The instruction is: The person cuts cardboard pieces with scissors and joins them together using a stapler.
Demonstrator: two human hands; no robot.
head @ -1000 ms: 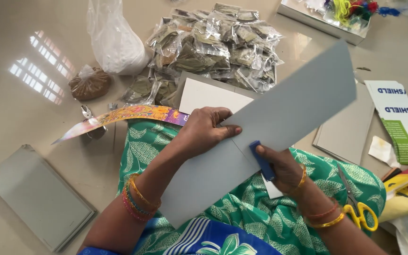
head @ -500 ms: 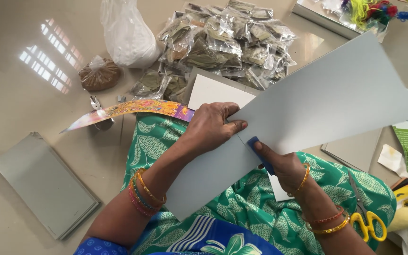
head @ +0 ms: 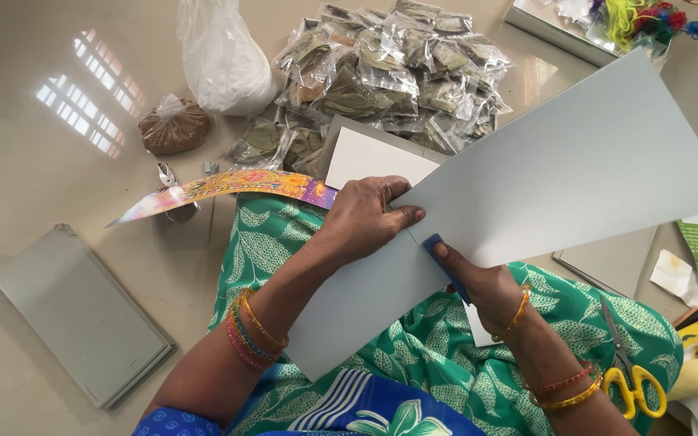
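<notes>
Grey card sheet [head: 527, 210] on lap, swung further toward 2 o'clock than second ago; pressed flat by left hand [head: 365, 218]; blue cutter [head: 444, 266] gripped closed in right hand [head: 478, 287], cut advanced

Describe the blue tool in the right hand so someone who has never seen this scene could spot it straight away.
Start at the large grey cardboard sheet slanting across the person's lap. Near its middle, just right of the left hand pressing it flat, the right hand grips a small blue cutter at the sheet's lower edge. It is the only blue tool; the yellow-handled scissors lie apart on the green cloth.
</notes>
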